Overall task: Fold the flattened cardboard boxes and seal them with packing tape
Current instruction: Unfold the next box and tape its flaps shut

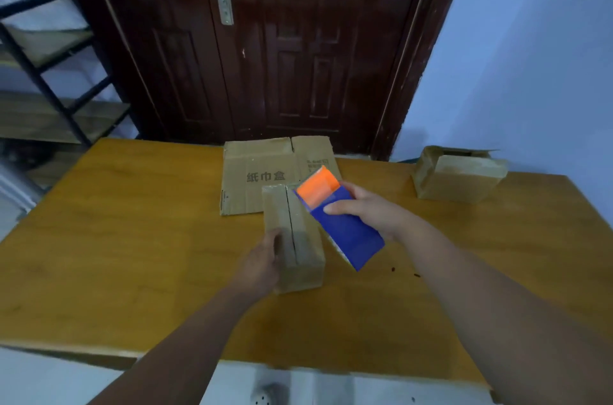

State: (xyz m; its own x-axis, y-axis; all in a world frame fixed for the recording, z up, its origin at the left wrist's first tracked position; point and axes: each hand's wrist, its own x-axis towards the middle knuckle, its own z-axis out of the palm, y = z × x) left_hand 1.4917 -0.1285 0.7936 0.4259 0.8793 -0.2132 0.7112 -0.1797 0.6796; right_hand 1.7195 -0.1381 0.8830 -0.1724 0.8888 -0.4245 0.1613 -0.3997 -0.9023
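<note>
A small folded cardboard box (295, 235) stands on the wooden table (132, 238), its two top flaps meeting along a dark seam. My left hand (262, 262) grips its near left side. My right hand (368, 208) holds a blue and orange tape dispenser (341, 222) just right of the box, with the orange end over the box's far top corner. Behind the box lies a flattened cardboard box (262, 172) with printed characters.
Another folded box (457, 179) with a raised flap stands at the table's far right corner. A dark red door (265, 39) is behind the table, and a metal shelf rack (49, 72) stands at the left. Small dark specks lie on the table near the right arm.
</note>
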